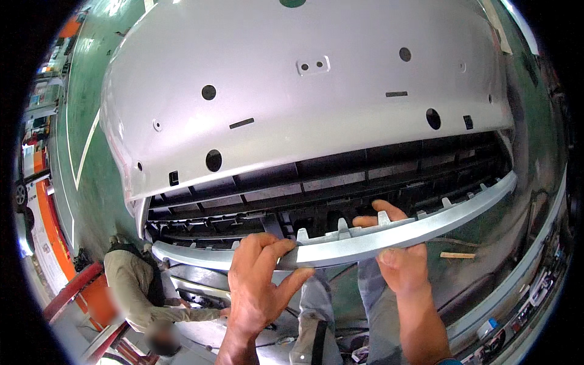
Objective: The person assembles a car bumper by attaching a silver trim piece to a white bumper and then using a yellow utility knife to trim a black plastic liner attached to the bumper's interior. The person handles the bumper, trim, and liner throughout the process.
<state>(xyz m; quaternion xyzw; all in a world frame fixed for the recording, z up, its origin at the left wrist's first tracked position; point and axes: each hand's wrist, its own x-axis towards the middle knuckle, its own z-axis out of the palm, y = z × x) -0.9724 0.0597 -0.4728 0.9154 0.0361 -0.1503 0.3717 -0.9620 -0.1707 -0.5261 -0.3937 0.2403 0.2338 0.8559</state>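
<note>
A large silver-grey car bumper cover (328, 103) with round holes and narrow slots fills the upper view. Along its near side runs a black slatted grille (331, 170). A long, curved silver trim strip (453, 222) with upright tabs lies along the grille's near edge. My left hand (258, 283) is closed on the strip left of its middle, fingers over the top and thumb beneath. Farther right, my right hand (404, 264) pinches the strip, its thumb on the front face and its fingers behind among the tabs. Whether the tabs sit in the grille I cannot tell.
At lower left another person (134, 286) bends over with an arm stretched toward a pale surface. Beside them stands an orange box (96, 302) with red rails. A wooden strip (457, 255) lies on the floor at right. Various parts line the lower right edge.
</note>
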